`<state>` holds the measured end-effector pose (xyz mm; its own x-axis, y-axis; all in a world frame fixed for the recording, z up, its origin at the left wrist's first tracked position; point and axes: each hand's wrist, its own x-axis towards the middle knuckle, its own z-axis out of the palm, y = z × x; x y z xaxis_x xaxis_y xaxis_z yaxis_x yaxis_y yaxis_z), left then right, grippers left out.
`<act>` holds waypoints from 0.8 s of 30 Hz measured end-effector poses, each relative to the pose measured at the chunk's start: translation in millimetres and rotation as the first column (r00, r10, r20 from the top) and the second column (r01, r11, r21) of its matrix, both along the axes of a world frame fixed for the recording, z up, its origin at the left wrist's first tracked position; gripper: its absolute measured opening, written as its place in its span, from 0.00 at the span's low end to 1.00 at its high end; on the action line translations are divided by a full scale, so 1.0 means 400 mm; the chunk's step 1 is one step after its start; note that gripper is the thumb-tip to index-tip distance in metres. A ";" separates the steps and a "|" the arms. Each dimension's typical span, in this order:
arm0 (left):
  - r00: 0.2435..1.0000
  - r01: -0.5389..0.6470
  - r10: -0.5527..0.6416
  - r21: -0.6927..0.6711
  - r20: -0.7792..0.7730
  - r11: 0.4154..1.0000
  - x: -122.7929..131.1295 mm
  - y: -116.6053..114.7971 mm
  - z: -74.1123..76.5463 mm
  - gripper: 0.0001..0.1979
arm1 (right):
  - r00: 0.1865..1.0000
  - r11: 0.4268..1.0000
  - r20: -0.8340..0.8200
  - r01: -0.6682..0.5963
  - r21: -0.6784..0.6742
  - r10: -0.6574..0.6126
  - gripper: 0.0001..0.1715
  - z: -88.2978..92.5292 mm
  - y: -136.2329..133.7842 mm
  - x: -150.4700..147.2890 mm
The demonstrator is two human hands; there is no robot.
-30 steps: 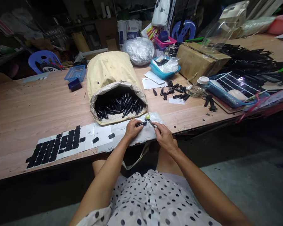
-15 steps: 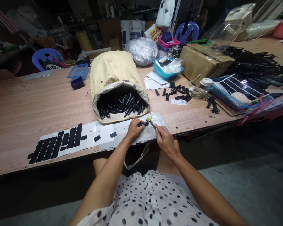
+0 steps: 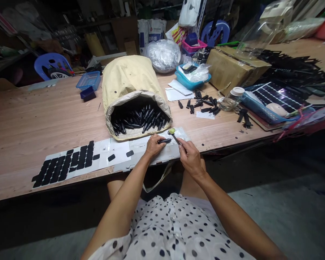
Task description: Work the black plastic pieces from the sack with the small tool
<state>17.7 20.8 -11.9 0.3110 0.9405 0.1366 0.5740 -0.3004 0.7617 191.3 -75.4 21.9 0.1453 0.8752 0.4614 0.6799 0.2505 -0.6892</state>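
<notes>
My left hand (image 3: 153, 145) is closed around a slim black tapered piece (image 3: 165, 141), which lies low over the pale board (image 3: 169, 154) at the table's front edge. In my right hand (image 3: 190, 155) is a small hammer (image 3: 172, 131) with a yellow-green face, gripped by its dark handle. Its head hovers just beyond the black piece, apart from it. Behind both hands a cream sack (image 3: 130, 74) lies with its mouth towards me, and many similar black pieces (image 3: 141, 117) fill the opening.
To the left, black rounded stickers (image 3: 58, 164) cover a white sheet. More black parts (image 3: 203, 103) lie scattered at the right, near a cardboard box (image 3: 230, 68) and a blue basket (image 3: 273, 112). A small dark blue tray (image 3: 88, 94) stands left of the sack.
The hammer head has moved up and away from the black piece, with a wider gap between them. In my left hand the piece now points more level to the right.
</notes>
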 end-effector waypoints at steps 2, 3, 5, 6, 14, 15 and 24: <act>1.000 -0.011 0.011 -0.017 -0.003 1.000 0.004 -0.001 0.002 0.12 | 1.000 1.000 0.010 -0.008 0.015 0.008 0.23 0.015 -0.002 -0.005; 1.000 -0.018 0.018 -0.021 -0.005 1.000 0.007 -0.002 0.003 0.12 | 1.000 1.000 0.014 -0.013 0.021 0.012 0.23 0.021 -0.003 -0.008; 1.000 -0.029 0.029 -0.027 -0.010 0.999 0.011 -0.003 0.003 0.12 | 1.000 0.999 0.019 -0.019 0.027 0.018 0.23 0.028 -0.003 -0.012; 0.999 -0.034 0.034 -0.030 -0.013 0.999 0.013 -0.003 0.002 0.12 | 1.000 0.999 0.022 -0.019 0.028 0.019 0.23 0.029 -0.003 -0.014; 0.998 -0.054 0.055 -0.088 0.008 0.995 0.020 0.003 0.014 0.12 | 0.999 1.000 0.032 -0.020 -0.005 0.020 0.23 -0.012 -0.011 -0.025; 0.999 -0.048 0.050 -0.103 0.012 0.994 0.020 0.006 0.018 0.12 | 0.999 0.999 0.037 -0.024 -0.022 0.025 0.23 -0.023 -0.012 -0.025; 0.999 -0.029 0.035 -0.182 0.031 0.983 0.020 0.015 0.039 0.11 | 0.999 1.000 0.025 -0.027 -0.014 0.028 0.24 -0.008 -0.009 -0.021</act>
<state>25.7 26.7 3.7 0.2784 0.9601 -0.0271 0.5539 -0.1374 0.8212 182.8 -79.1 18.7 0.1094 0.8850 0.4526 0.6902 0.2601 -0.6753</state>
